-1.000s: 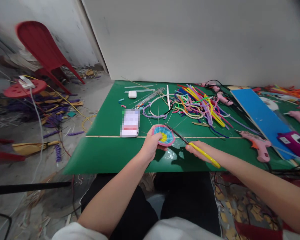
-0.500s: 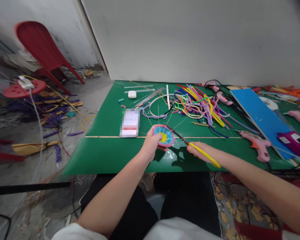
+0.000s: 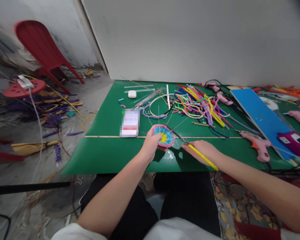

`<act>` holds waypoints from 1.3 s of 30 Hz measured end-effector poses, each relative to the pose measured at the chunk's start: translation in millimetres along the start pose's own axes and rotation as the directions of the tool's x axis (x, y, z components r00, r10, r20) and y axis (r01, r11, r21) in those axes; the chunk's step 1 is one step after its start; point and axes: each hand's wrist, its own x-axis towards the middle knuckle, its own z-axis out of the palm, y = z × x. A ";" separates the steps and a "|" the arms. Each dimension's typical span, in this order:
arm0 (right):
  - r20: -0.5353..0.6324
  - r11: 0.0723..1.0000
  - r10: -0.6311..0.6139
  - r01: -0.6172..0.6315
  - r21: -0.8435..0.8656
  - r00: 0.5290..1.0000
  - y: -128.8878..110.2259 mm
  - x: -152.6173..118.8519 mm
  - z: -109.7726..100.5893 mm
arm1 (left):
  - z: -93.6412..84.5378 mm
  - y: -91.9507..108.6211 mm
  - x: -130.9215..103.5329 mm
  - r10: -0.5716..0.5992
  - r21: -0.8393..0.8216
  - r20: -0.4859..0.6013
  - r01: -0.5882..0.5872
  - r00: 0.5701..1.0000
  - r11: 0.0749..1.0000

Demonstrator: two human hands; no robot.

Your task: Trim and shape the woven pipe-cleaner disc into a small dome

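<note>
A small round woven piece (image 3: pixel 166 132), yellow at the centre, then blue, with a pink rim, is in my left hand (image 3: pixel 151 142). Its thumb lies on the front near the yellow. Thin clear rods stick out from the far side of the piece. My right hand (image 3: pixel 201 150) is closed on yellow-handled scissors (image 3: pixel 202 157). The dark blades point up and left, their tips at the upper right rim of the piece. A phone (image 3: pixel 129 123) lies to the left of my left hand on the green table (image 3: pixel 107 151).
Coloured pipe cleaners (image 3: pixel 202 103) and a hoop (image 3: pixel 150 106) lie beyond my hands, with a white case (image 3: pixel 132 94). Rightward are a pink glue gun (image 3: pixel 258 145), a blue board (image 3: pixel 262 120) and a purple device (image 3: pixel 293 143). A red chair (image 3: pixel 37 43) stands at left.
My right hand and the scissor handles have shifted slightly left, and the handles look narrower, closer together. My left hand and the woven piece have hardly moved.
</note>
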 end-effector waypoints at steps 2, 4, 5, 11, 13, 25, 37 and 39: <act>0.015 1.000 0.003 -0.003 0.001 1.000 -1.0 0.2 -0.5 | -0.1 0.0 0.2 0.000 0.000 -0.002 0.000 1.000 1.000; 0.031 1.000 -0.002 0.001 0.011 1.000 -1.7 0.7 -1.7 | -0.2 0.3 0.5 -0.004 0.004 -0.004 0.004 1.000 1.000; 0.038 1.000 -0.001 0.001 0.015 0.999 -2.0 1.0 -2.2 | -0.4 0.5 0.7 -0.007 0.006 -0.004 0.007 1.000 1.000; 0.048 0.999 -0.021 0.019 0.035 0.999 -2.0 1.2 -3.9 | -1.6 1.6 1.1 -0.019 0.004 0.006 0.019 1.000 1.000; 0.051 0.999 -0.026 0.024 0.033 0.998 -1.9 0.6 -4.5 | -1.8 1.7 1.1 -0.022 0.006 0.012 0.022 1.000 1.000; 0.046 0.997 -0.035 0.032 0.067 0.998 2.4 0.5 -2.4 | -3.3 0.5 2.0 -0.019 0.010 0.033 0.019 0.999 1.000; 0.045 0.994 -0.029 0.023 0.110 0.999 -0.5 0.1 -5.1 | 0.2 -2.2 0.7 -0.019 -0.003 -0.010 0.019 1.000 1.000; 0.038 0.993 -0.029 0.024 0.116 0.999 -0.7 0.1 -5.3 | 0.2 -3.5 1.1 -0.015 -0.008 -0.008 0.015 1.000 1.000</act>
